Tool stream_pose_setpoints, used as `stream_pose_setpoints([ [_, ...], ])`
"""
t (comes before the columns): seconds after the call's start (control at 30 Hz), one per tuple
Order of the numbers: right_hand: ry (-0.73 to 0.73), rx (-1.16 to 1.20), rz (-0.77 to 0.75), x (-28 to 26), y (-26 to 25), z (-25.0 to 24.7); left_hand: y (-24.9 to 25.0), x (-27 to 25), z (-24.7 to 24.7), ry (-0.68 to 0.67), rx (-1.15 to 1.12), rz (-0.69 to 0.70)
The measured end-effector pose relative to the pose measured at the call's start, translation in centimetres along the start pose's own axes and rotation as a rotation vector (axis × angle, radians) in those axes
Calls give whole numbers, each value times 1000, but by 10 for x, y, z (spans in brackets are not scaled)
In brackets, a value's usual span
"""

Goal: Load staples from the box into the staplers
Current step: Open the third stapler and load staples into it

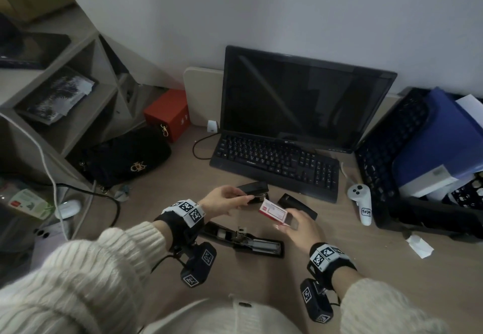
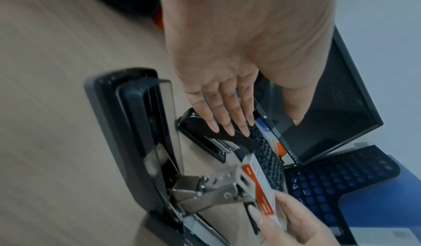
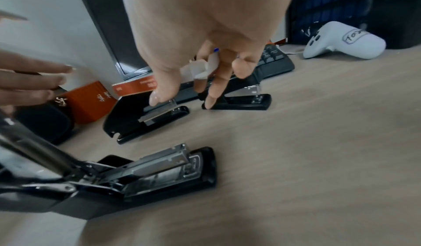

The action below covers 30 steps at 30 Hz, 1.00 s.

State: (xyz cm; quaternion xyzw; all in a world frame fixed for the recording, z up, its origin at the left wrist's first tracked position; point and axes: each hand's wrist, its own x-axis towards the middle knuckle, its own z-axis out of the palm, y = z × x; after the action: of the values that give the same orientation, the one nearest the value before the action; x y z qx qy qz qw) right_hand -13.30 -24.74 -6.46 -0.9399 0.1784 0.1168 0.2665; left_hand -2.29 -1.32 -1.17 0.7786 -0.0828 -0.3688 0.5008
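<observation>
My left hand [image 1: 241,200] reaches with straight fingers [image 2: 227,116] over a small black stapler [image 1: 254,190] whose lid is swung back, baring its metal magazine [image 3: 157,114]. Whether they touch it is unclear. My right hand [image 1: 290,222] holds the red-and-white staple box [image 1: 273,210] just right of that stapler, a little above the desk; the same box [image 2: 257,183] is pinched between thumb and fingers. A large black stapler [image 1: 245,241] lies opened flat nearest me. A third stapler [image 1: 298,204] sits closed beyond the right hand.
Behind the staplers are a black keyboard [image 1: 274,161] and a dark monitor [image 1: 300,98]. A white controller [image 1: 362,200] and a black mesh tray [image 1: 379,151] with blue folders stand at right. A black bag [image 1: 125,156] and a red box [image 1: 167,114] sit at left.
</observation>
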Motion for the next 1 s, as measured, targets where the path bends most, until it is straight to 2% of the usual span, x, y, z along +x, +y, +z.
stream_pose_setpoints([
  [0.23,-153,-68,50,1,19,17,-18,-2,-24,15,257,-25],
  [0.33,-85,-109,28,-4,25,22,-30,-4,-36,-37,360,-80],
  [0.43,29,-170,-53,-10,26,25,-43,-9,-44,-66,337,-104],
  [0.53,25,-232,-145,-17,22,28,-54,-15,-47,-70,318,-119],
  [0.63,27,-258,-181,-23,17,32,-61,-20,-47,-137,278,-114],
  [0.73,-26,-230,-203,-28,16,35,-72,-19,-50,-207,285,-120],
  [0.87,-178,-232,-182,-33,21,41,-80,-21,-48,-240,243,-134],
  [0.93,-222,-279,-151,-34,22,45,-77,-23,-43,-243,284,-103],
  [1.0,-205,-318,-124,-34,21,49,-77,-23,-38,-213,318,-44],
])
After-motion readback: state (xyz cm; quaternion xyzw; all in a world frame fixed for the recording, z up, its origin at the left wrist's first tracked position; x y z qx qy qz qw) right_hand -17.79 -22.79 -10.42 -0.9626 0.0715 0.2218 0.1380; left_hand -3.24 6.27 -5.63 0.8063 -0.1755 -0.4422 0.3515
